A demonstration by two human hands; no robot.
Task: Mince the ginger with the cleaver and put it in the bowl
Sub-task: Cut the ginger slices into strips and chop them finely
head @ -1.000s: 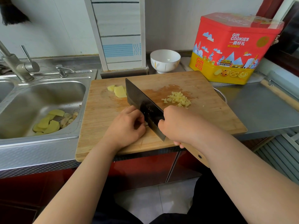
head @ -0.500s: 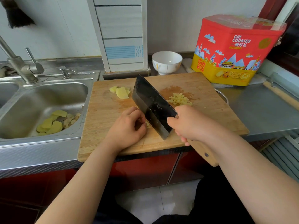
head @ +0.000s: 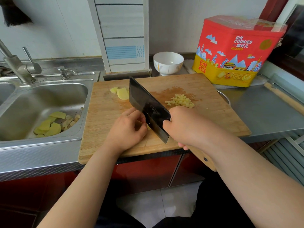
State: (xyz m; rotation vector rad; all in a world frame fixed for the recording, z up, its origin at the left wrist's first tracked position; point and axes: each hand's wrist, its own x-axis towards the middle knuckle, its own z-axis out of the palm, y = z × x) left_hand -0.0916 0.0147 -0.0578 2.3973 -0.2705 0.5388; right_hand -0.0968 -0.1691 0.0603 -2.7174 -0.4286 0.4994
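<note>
Ginger (head: 148,126) (mostly hidden) pinched by left hand (head: 126,129); right hand (head: 185,125) grips cleaver (head: 148,107).

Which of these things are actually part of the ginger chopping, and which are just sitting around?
In use: cleaver gripped by the right hand; left hand steadying ginger by the blade; diced ginger; ginger slices; cutting board; white bowl.

Lying about: cookie tin; faucet; peelings in the sink.

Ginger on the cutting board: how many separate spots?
3. Slices at the far left of the cutting board; a diced pile right of the cleaver; a piece under the left hand, mostly hidden.
</note>
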